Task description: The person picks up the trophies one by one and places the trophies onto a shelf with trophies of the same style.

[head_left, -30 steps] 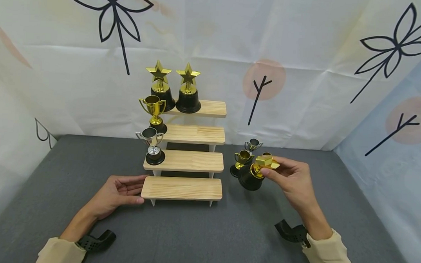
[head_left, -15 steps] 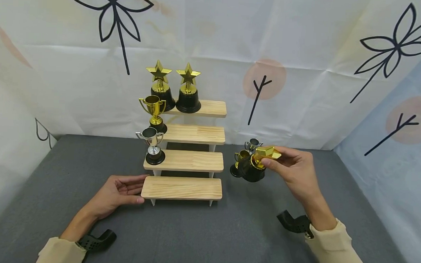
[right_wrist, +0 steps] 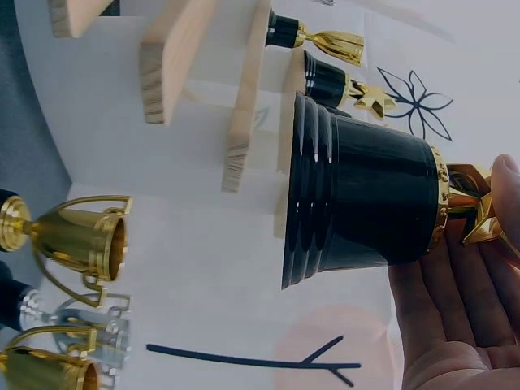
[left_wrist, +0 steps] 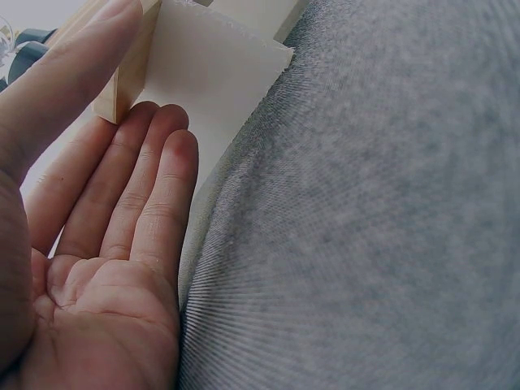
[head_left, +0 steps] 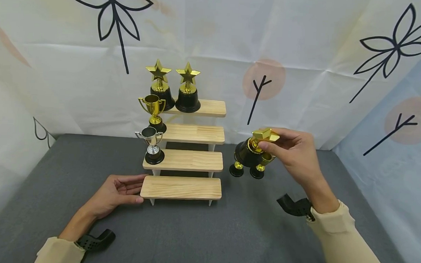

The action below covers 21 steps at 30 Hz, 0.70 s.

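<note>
My right hand (head_left: pixel 295 155) pinches a gold star trophy (head_left: pixel 248 152) by its star, its black base tilted out to the left above the cloth. Below and behind it stand two gold cup trophies (head_left: pixel 257 171); a silver cup trophy (right_wrist: pixel 89 325) shows between them in the right wrist view. My left hand (head_left: pixel 117 194) rests with straight fingers against the left end of the lowest step of a wooden display stand (head_left: pixel 181 188). In the left wrist view the fingertips (left_wrist: pixel 175 154) lie by the stand's white side piece (left_wrist: pixel 215 73).
On the stand's top step are two star trophies (head_left: pixel 188 95). A gold cup trophy (head_left: pixel 154 109) stands on the second step's left end, a silver cup trophy (head_left: pixel 154 144) on the third. A printed white cloth (head_left: pixel 214 41) hangs behind the grey tabletop (head_left: pixel 191 236).
My right hand has lifted the star trophy upward and slightly left, uncovering more of the cups underneath. The left hand stays where it was.
</note>
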Each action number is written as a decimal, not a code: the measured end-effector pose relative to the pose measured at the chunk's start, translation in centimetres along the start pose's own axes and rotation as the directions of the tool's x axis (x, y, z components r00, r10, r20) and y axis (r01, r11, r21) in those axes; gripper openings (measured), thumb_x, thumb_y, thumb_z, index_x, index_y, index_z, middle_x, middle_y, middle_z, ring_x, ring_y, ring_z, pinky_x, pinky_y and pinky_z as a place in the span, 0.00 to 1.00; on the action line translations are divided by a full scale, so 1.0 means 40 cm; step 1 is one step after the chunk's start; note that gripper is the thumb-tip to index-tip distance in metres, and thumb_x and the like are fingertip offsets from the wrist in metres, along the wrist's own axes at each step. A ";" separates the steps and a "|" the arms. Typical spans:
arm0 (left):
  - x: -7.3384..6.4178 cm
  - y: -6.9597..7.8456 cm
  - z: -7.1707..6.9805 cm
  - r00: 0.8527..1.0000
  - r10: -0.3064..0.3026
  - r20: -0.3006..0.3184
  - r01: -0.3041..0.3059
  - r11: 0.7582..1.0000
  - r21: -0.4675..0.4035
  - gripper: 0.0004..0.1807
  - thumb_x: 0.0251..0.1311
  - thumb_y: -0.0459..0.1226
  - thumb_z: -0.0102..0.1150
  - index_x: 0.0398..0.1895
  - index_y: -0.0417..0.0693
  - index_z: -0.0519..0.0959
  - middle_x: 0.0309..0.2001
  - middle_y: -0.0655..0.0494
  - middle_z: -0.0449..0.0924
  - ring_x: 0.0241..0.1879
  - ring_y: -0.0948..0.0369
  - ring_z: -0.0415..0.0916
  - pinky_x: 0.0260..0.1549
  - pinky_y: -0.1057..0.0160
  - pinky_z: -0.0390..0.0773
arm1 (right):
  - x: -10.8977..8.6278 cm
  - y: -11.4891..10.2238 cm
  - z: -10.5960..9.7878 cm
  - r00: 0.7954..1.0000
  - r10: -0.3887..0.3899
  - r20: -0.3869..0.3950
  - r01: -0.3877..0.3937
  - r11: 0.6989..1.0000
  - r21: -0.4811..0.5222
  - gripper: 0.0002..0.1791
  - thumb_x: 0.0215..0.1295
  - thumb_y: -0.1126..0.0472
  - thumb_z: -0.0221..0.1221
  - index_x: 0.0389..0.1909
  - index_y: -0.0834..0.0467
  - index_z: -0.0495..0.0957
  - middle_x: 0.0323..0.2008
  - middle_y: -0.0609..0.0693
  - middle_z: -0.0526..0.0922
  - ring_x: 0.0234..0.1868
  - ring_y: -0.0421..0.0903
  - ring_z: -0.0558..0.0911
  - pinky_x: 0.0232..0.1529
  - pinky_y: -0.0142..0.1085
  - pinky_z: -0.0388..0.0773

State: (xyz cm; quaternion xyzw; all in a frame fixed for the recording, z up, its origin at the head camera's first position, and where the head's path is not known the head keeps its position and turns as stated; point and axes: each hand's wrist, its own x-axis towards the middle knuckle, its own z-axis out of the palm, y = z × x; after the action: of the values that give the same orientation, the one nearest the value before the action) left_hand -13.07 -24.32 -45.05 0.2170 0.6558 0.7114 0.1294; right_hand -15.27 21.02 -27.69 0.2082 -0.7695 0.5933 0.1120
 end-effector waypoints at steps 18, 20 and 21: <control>-0.001 -0.002 -0.003 1.000 0.008 0.004 -0.008 1.000 -0.009 0.38 0.53 0.16 0.67 0.66 0.12 0.59 0.62 0.56 0.77 0.59 0.59 0.78 0.56 0.59 0.81 | 0.089 -0.045 0.029 0.997 -0.055 0.062 0.060 0.996 -0.072 0.15 0.61 0.71 0.70 0.50 0.68 0.85 0.39 0.51 0.89 0.35 0.47 0.86 0.39 0.32 0.87; -0.001 -0.003 -0.003 1.000 0.004 0.000 -0.004 1.000 -0.002 0.38 0.54 0.17 0.67 0.66 0.13 0.60 0.63 0.54 0.77 0.59 0.60 0.78 0.56 0.59 0.81 | 0.095 -0.048 0.033 0.996 -0.059 0.069 0.064 0.996 -0.067 0.15 0.62 0.71 0.69 0.50 0.68 0.85 0.39 0.51 0.89 0.35 0.47 0.86 0.39 0.32 0.87; -0.002 -0.003 -0.002 1.000 0.002 -0.002 -0.002 1.000 0.001 0.38 0.54 0.17 0.67 0.66 0.13 0.60 0.63 0.53 0.77 0.59 0.60 0.78 0.56 0.60 0.81 | 0.098 -0.049 0.034 0.996 -0.059 0.071 0.064 0.996 -0.062 0.15 0.62 0.71 0.69 0.50 0.68 0.85 0.39 0.52 0.89 0.36 0.47 0.87 0.40 0.32 0.87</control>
State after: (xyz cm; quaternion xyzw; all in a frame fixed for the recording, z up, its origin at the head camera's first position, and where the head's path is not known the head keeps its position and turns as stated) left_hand -13.07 -24.42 -45.17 0.2172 0.6560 0.7114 0.1278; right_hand -17.76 18.58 -24.71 0.2486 -0.7847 0.5571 0.1101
